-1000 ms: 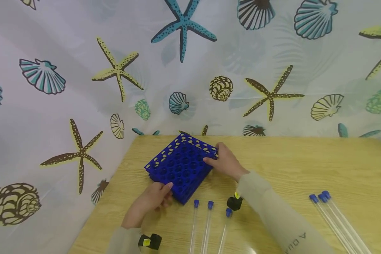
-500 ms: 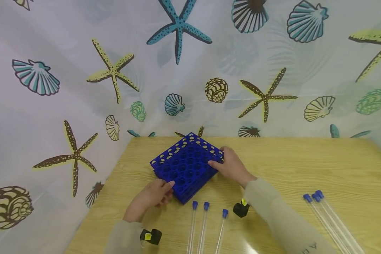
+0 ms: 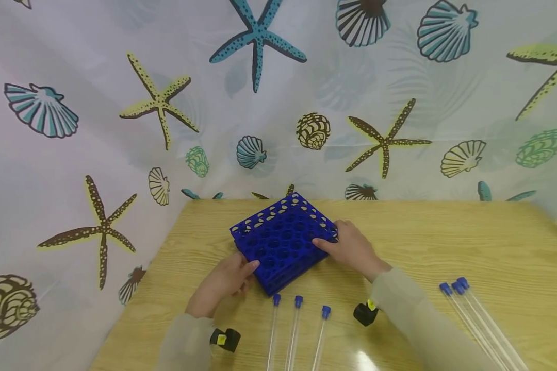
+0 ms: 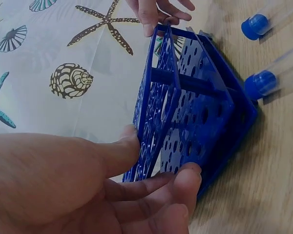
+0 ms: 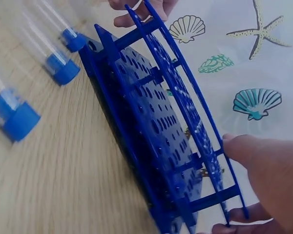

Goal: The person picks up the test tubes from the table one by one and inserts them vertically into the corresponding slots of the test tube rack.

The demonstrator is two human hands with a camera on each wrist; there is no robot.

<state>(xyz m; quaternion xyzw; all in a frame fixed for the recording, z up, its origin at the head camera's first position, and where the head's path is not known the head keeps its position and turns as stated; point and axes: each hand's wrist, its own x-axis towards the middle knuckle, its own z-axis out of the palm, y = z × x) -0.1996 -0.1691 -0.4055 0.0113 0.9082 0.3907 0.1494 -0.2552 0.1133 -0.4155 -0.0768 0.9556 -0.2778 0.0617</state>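
Observation:
A blue plastic test tube rack (image 3: 288, 247) with tiers of round holes sits at an angle on the table. My left hand (image 3: 225, 278) holds its near left side, the thumb on the top plate and fingers curled below that plate in the left wrist view (image 4: 127, 195). Across from it, my right hand (image 3: 350, 250) grips the right corner, thumb over the top edge, fingers partly hidden behind. From the right wrist view, the rack's side (image 5: 156, 107) shows its stacked plates and short posts. The rack's holes hold no tubes.
Several clear tubes with blue caps lie on the wood-look table (image 3: 399, 232): three in front of the rack, such as the middle tube (image 3: 298, 304), and a group (image 3: 464, 288) at the right. A patterned curtain (image 3: 278, 113) rises behind the table's far edge.
Both hands have turned the rack clockwise as seen from above, its far corner swinging right. The head view has shifted slightly, so the background and tubes sit further left.

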